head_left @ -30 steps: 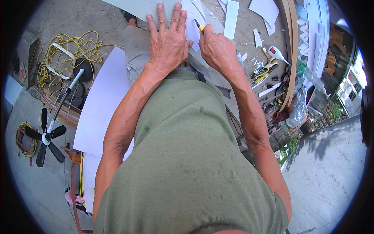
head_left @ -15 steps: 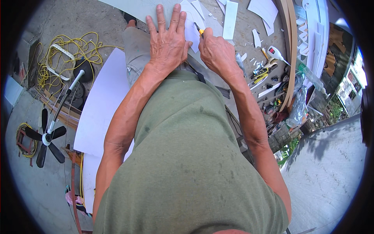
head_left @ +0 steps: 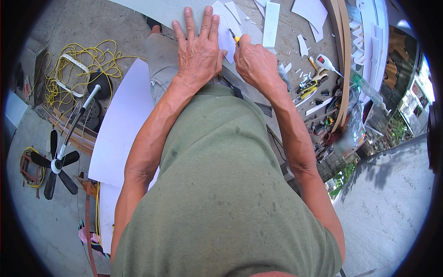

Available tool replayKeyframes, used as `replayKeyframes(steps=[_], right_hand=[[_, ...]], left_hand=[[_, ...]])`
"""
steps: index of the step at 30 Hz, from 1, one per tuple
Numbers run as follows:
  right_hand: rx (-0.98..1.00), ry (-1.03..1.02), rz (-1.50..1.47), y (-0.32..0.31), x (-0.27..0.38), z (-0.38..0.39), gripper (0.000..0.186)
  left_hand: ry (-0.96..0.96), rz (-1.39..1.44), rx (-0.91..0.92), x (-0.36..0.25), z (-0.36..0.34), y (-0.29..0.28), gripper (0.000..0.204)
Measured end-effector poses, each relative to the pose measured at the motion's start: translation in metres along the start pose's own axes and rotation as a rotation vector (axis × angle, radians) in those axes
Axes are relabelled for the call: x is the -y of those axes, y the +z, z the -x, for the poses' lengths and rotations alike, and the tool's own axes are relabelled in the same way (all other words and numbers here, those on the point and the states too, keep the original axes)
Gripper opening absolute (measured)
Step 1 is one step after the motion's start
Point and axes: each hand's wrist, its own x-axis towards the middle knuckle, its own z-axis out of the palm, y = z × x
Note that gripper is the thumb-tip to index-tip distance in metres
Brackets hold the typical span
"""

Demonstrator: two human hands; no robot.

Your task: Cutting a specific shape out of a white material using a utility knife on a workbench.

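Both arms reach away from the torso, elbows out to the sides, with the left forearm (head_left: 156, 127) and right forearm (head_left: 294, 122) converging so that the hands sit close together, apart.

Left hand (head_left: 200, 57): palm down and flat, four fingers spread and pointing away from the body, thumb angled toward the other hand. Grip wide, nothing seen held; it lies over a pale grey board (head_left: 159, 11) and the edge of a white sheet piece (head_left: 225, 34).

Right hand (head_left: 255, 63): back of the hand up, fingers curled. Grip closed around a yellow-handled cutter (head_left: 237, 40), whose dark blade points away and slightly left, over the white sheet piece. Whether the tip is in the material: cannot tell.

Location of the cutter: just right of the left hand's fingers. A narrow white strip (head_left: 271, 25) lies beyond the right hand; a red-and-white glue gun (head_left: 325, 62) and yellow-handled pliers (head_left: 308, 87) lie to its right.
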Motion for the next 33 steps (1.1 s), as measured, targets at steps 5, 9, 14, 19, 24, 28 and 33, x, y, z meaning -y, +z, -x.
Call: replayKeyframes(steps=[5, 9, 14, 19, 24, 28, 33], right_hand=[[-0.02, 0.013, -0.019, -0.001, 0.005, 0.001, 0.021], [-0.039, 0.043, -0.062, 0.008, 0.004, 0.007, 0.02], [-0.28, -0.039, -0.111, 0.047, -0.009, 0.007, 0.024], [-0.351, 0.011, -0.236, 0.062, -0.022, 0.018, 0.026], [-0.31, -0.003, -0.339, 0.046, -0.029, 0.01, 0.028], [-0.263, -0.005, -0.277, 0.031, -0.024, -0.002, 0.031], [-0.252, -0.039, -0.223, 0.026, -0.023, -0.014, 0.033]], left_hand=[[0.01, -0.011, -0.014, 0.001, -0.003, 0.002, 0.091], [0.031, -0.036, -0.02, -0.001, -0.002, 0.0, 0.092], [0.03, -0.05, -0.006, 0.001, -0.004, -0.001, 0.093], [0.056, -0.061, -0.043, 0.004, -0.002, 0.003, 0.093], [0.105, -0.003, -0.12, 0.016, 0.002, 0.01, 0.094], [0.093, 0.129, -0.212, 0.022, 0.0, 0.013, 0.092], [0.084, 0.053, -0.167, 0.02, 0.001, 0.013, 0.087]])
